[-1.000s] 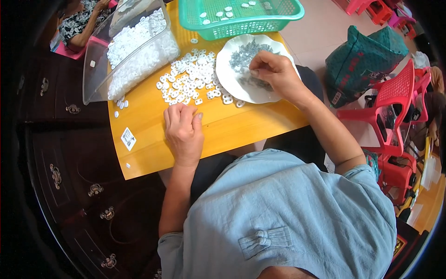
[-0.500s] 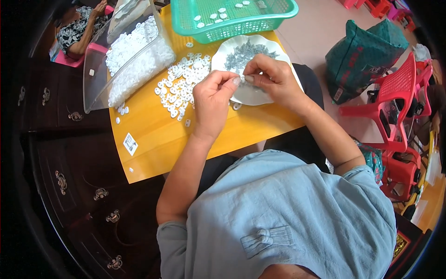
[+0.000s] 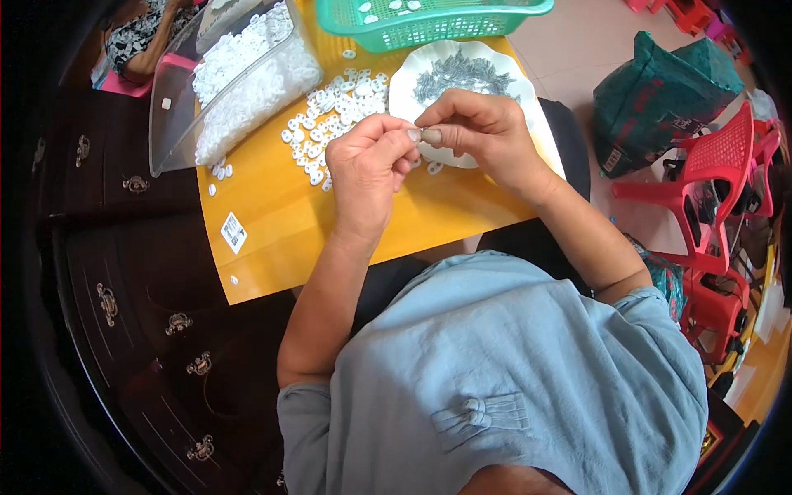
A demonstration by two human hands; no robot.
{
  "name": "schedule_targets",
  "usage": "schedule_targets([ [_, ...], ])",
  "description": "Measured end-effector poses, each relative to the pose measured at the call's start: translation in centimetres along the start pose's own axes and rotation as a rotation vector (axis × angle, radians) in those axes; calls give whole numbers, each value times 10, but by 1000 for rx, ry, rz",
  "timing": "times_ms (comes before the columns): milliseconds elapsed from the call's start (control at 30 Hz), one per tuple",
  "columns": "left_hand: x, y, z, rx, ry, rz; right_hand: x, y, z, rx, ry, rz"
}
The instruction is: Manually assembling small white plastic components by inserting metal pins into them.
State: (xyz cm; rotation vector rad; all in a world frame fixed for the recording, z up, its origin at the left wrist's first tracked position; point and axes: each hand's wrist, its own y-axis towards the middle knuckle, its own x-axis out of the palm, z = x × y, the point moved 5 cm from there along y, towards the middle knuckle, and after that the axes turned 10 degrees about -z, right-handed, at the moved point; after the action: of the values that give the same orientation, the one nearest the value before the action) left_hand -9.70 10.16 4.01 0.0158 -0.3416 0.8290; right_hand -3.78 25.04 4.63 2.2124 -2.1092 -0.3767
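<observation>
Fingertip to fingertip, my left hand point(image 3: 369, 169) and my right hand point(image 3: 485, 136) meet over the near left rim of a white scalloped plate point(image 3: 402, 97). Both are closed in a pinch on something tiny that the fingers mostly hide. On the plate lies a heap of small grey metal pins point(image 3: 462, 76). Left of it, many small white oval plastic pieces with holes point(image 3: 334, 111) are spread over the yellow table point(image 3: 330, 247). More white pieces point(image 3: 256, 99) fill a tilted clear plastic bin point(image 3: 177, 124).
A green basket point(image 3: 437, 33) with a few white pieces stands at the table's far edge. Dark drawers point(image 3: 124, 272) flank the left side. At right are a green bag point(image 3: 660, 99) and a red plastic chair point(image 3: 718, 173). Another person point(image 3: 144, 41) sits at the far left.
The view has shifted, so the table things appear higher. My hands stay together; the left fingers have curled in more, and the white bit seen between the fingertips is now mostly hidden.
</observation>
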Motion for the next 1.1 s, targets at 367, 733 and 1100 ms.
schedule_targets([
  [367, 58, -68, 105, 634, 138, -640, -7, -8, 6, -31, 131, 304],
  [733, 20, -127, 122, 658, 342, -476, 5, -12, 12, -149, -182, 263],
  [1100, -9, -125, 131, 669, 554, -314, 3, -14, 14, -127, -175, 282],
])
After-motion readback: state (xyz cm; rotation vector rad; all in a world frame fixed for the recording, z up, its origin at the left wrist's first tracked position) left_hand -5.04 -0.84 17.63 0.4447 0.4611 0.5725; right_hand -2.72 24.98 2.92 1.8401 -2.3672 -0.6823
